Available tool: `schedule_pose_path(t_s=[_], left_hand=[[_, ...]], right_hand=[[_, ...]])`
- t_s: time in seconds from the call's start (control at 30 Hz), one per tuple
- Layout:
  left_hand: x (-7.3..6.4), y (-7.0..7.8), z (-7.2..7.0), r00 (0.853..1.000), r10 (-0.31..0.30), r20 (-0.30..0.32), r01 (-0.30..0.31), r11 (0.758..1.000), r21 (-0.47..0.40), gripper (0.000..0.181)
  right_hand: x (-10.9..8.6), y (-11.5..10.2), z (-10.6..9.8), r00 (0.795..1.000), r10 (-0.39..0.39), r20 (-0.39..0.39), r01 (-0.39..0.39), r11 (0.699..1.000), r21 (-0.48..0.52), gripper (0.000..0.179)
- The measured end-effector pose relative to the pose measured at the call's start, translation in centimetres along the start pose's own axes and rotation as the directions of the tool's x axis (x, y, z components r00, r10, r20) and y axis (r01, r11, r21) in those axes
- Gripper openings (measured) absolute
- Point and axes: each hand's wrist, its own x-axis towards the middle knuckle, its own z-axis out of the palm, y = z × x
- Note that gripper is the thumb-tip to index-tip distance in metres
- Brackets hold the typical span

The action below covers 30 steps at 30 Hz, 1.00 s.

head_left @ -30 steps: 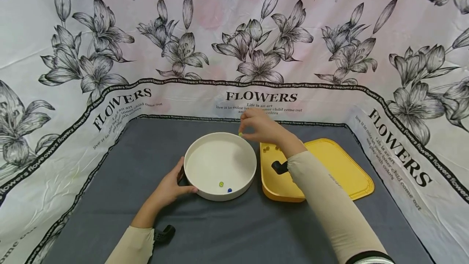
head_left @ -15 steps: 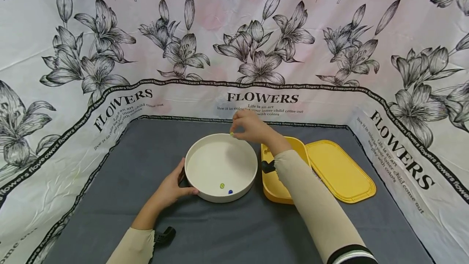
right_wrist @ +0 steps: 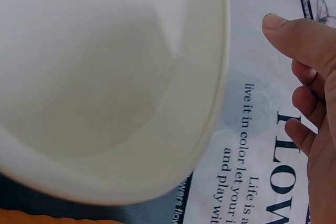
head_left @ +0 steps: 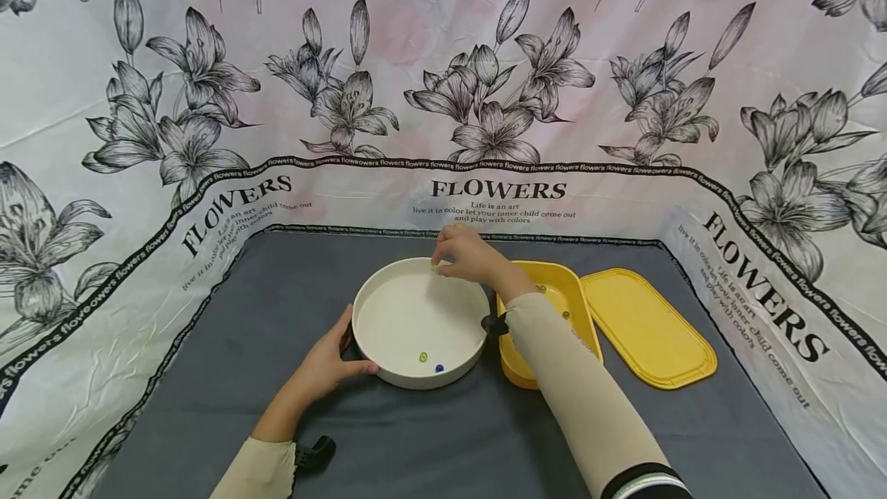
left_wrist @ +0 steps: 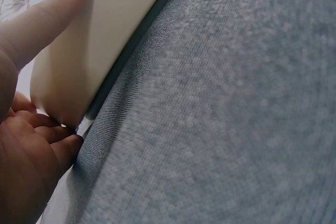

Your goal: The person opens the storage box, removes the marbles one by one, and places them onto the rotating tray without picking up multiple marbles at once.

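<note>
A round white dish (head_left: 409, 314) with a low wall sits on the grey cloth. Inside it, near the front wall, lie a yellow-green bead (head_left: 423, 357) and a blue bead (head_left: 440, 368). My left hand (head_left: 322, 364) grips the dish at its left side; the left wrist view shows the thumb (left_wrist: 47, 22) on the outer wall and fingers by its base. Above the far rim, my right hand (head_left: 471, 254) pinches another small yellow-green bead (head_left: 433, 267), partly hidden by the fingertips. The right wrist view shows this hand's thumb (right_wrist: 294, 32) beyond the rim.
Right of the dish stands a yellow box (head_left: 516, 372) holding several small beads, partly covered by the right sleeve. Its yellow lid (head_left: 651, 329) lies flat farther right. A flower-printed cloth (head_left: 499, 206) rises behind and at both sides.
My right hand has moved left from near the box to over the dish's far rim, carrying the pinched bead. The left hand keeps its grip on the dish.
</note>
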Motion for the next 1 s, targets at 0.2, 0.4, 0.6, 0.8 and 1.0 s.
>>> schedule_pose_path(t_s=[0.2, 0.4, 0.6, 0.8, 1.0], left_hand=[[0.1, 0.2, 0.1, 1.0, 0.009, -0.017, -0.009, 1.0, -0.006, 0.133], [0.0, 0.1, 0.1, 1.0, 0.007, -0.014, -0.007, 1.0, 0.006, 0.133], [0.0, 0.2, 0.0, 1.0, -0.004, -0.011, 0.004, 1.0, 0.003, 0.133], [0.2, 0.1, -0.1, 1.0, -0.01, -0.014, 0.01, 1.0, 0.002, 0.135], [0.3, 0.1, -0.1, 1.0, -0.011, -0.015, 0.011, 1.0, 0.0, 0.135]], right_hand=[[0.2, 0.5, 0.8, 1.0, -0.004, 0.001, 0.004, 1.0, 0.001, 0.012], [0.5, 0.6, 1.8, 0.999, 0.004, 0.048, -0.004, 1.0, -0.005, 0.013], [0.8, 0.1, 2.4, 0.997, 0.012, 0.081, -0.011, 1.0, -0.013, 0.012], [1.3, -0.5, 2.8, 0.995, 0.013, 0.1, -0.009, 0.999, -0.041, 0.011], [1.5, -0.7, 3.3, 0.991, 0.032, 0.13, -0.022, 0.997, -0.076, 0.011]])
